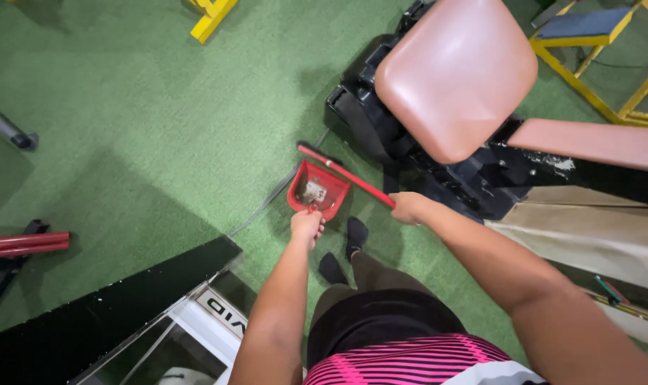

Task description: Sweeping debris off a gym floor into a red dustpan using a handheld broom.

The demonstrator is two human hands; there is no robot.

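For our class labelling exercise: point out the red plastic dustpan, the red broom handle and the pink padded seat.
red plastic dustpan (318, 189), head view, inner tray.
red broom handle (352, 176), head view, mid-shaft.
pink padded seat (455, 75), head view, cushion centre.

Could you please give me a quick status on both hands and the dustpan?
Left hand grips red dustpan, debris inside. Right hand holds red broom handle across it. Padded gym bench close ahead.

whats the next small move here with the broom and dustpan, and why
Probably draw the red broom in the right hand toward the red dustpan held by the left hand. Its head sits at the pan's far edge, and the pan already holds some scraps.
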